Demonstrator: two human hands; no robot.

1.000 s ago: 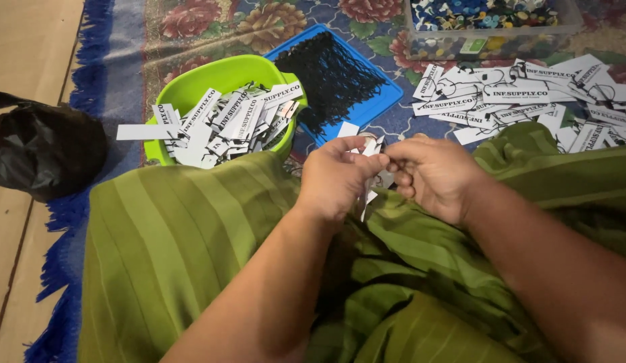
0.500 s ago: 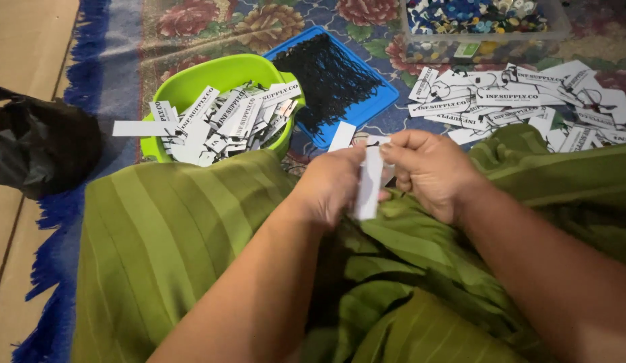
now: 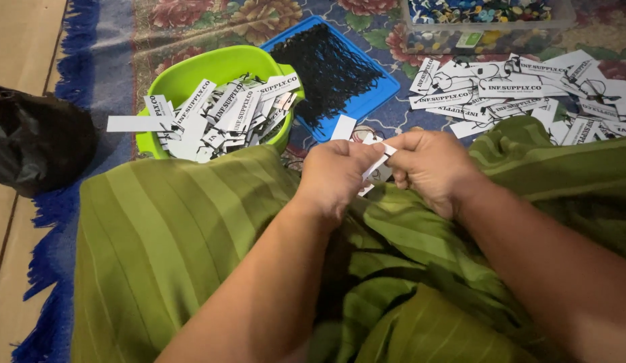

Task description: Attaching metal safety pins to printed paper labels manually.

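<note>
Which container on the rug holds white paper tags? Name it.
The lime-green tub, left of the blue tray, is heaped with white tags. The blue tray holds black strings, and the clear box holds small coloured bits.

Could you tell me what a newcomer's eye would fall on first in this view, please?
Probably the two hands meeting at the centre, the left hand and right hand pinching a small white paper tag over green striped cloth. Next, the bright lime-green plastic tub at upper left, heaped with white tags, with a blue plastic tray of black strings beside it. More loose white printed tags lie scattered on the floral rug at upper right.
</note>
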